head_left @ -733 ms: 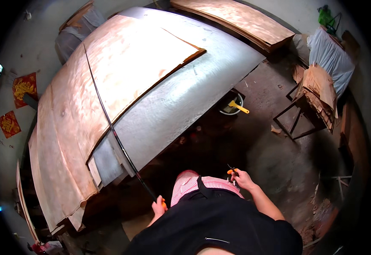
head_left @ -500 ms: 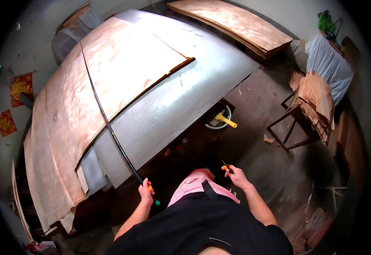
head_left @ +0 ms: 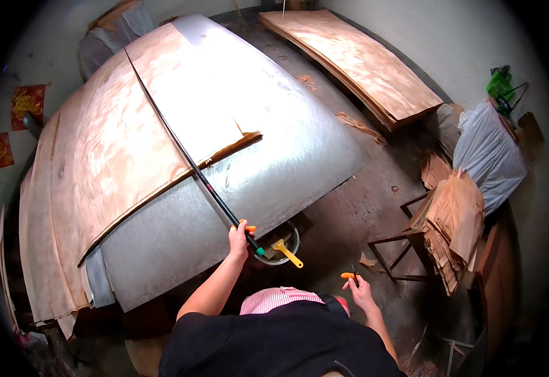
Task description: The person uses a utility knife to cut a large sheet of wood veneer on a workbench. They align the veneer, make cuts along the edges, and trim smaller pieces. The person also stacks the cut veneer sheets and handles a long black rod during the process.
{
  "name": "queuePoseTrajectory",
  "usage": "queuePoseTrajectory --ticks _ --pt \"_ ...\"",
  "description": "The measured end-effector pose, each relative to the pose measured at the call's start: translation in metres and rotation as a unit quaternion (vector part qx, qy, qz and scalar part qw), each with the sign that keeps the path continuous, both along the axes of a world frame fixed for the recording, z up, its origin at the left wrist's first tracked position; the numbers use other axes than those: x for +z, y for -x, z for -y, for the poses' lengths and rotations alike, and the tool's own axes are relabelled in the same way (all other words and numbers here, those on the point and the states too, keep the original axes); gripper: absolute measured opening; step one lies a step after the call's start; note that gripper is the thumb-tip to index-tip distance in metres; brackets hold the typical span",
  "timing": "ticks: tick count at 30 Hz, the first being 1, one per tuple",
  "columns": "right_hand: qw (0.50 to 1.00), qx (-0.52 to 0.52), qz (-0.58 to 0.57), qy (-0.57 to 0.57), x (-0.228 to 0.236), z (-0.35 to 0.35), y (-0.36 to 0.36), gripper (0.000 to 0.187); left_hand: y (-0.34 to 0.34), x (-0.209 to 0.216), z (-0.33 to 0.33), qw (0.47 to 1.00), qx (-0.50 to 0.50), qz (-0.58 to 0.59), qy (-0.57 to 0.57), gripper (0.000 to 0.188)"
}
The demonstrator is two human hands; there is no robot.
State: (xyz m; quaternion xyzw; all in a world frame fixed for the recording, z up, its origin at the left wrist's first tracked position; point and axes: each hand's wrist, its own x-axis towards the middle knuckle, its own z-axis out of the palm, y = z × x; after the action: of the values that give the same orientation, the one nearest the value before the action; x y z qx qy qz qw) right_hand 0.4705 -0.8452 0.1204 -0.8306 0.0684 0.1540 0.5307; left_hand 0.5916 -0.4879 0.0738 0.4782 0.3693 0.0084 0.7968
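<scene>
My left hand (head_left: 239,236) grips the near end of a long thin black rod (head_left: 186,157) with an orange and green grip. The rod lies diagonally across thin wood veneer sheets (head_left: 117,157) on a large grey metal table (head_left: 287,157). My right hand (head_left: 359,288) hangs beside my waist, closed on a small orange-handled cutter (head_left: 349,275). A bucket (head_left: 281,252) with a yellow-handled brush (head_left: 286,251) stands on the floor just beyond my left hand, under the table's edge.
A stack of veneer sheets (head_left: 356,69) lies on the floor at the far right wall. A metal stand (head_left: 400,251) holds folded veneer pieces (head_left: 454,220); a white sack (head_left: 488,154) leans behind it. More veneer overhangs the table's left side (head_left: 42,251).
My left hand has come up from beside my waist and now holds the rod's end higher over the table edge. The view has shifted, so the table sits closer and more centred.
</scene>
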Motion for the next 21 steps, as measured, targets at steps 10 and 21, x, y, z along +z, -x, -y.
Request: queuePoseTrajectory --ticks 10,21 --pt "0.993 0.067 -0.013 -0.097 -0.029 0.140 -0.158 0.024 -0.077 -0.004 0.154 0.997 0.027 0.059 0.045 0.022" --pt "0.914 0.126 -0.207 -0.324 -0.019 0.132 -0.305 0.031 -0.127 0.034 0.329 0.926 -0.288 0.109 -0.221 0.040"
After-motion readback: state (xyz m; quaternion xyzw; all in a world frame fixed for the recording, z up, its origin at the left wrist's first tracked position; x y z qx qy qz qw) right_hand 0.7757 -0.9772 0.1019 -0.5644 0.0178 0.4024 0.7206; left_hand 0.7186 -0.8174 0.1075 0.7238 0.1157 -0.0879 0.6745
